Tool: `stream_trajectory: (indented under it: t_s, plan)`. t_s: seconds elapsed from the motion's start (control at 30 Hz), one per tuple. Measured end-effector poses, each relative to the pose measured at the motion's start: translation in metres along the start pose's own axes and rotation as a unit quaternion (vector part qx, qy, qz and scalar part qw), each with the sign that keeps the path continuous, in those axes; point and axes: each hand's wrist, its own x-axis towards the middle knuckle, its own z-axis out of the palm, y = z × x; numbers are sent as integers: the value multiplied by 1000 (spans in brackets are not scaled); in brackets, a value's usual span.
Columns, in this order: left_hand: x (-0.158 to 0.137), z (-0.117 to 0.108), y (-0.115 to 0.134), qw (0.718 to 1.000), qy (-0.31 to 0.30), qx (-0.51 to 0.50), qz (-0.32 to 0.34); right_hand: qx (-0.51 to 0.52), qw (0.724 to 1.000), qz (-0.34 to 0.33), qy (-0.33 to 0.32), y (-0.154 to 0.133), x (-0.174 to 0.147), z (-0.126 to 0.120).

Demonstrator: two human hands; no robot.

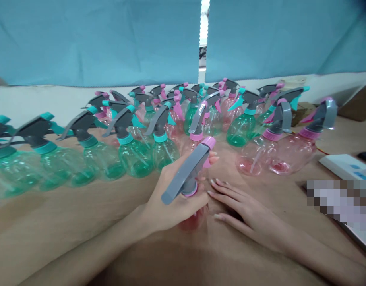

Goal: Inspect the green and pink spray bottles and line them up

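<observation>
My left hand (pixel 178 190) is wrapped round a spray bottle (pixel 190 169) with a grey trigger head, a pink nozzle and a clear pink body. That bottle stands upright near the middle of the table (pixel 135 254), its body partly hidden by my fingers. Just to the right, my right hand (pixel 242 204) lies low over the table with its fingers stretched out and nothing in it. Right behind the held bottle is another pink spray bottle (pixel 196 137).
Green spray bottles (pixel 138 157) form a row on the left. Pink ones (pixel 294 153) stand at the right, with several mixed bottles behind. A white box (pixel 343 167), a pixelated flat item (pixel 343 206) and a brown carton (pixel 357 103) lie rightward. A blue curtain (pixel 96 43) hangs behind.
</observation>
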Motion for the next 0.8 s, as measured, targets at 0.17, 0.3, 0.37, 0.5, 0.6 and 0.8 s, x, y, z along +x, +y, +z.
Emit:
stream_trajectory:
  t_s: [0.17, 0.3, 0.37, 0.5, 0.6, 0.8]
  plan:
    - [0, 0, -3, 1000, 4, -12, 10, 17, 1000, 0, 9, 0, 0, 0]
    - [-1, 0, -5, 1000, 3, -15, 20, 28, 999, -6, 20, 0, 0, 0]
    - [0, 0, -5, 1000, 3, -12, 19, 31, 999, -8, 23, 1, 0, 0]
    - [-1, -2, 0, 1000, 10, 18, 14, 39, 999, -6, 23, 1, -1, -1]
    - [-2, -5, 5, 998, 14, 67, 6, 50, 998, -9, 28, 1, -1, 0]
    - [-1, -7, 12, 996, 29, 87, 0, 51, 998, -15, 32, 3, 0, 1]
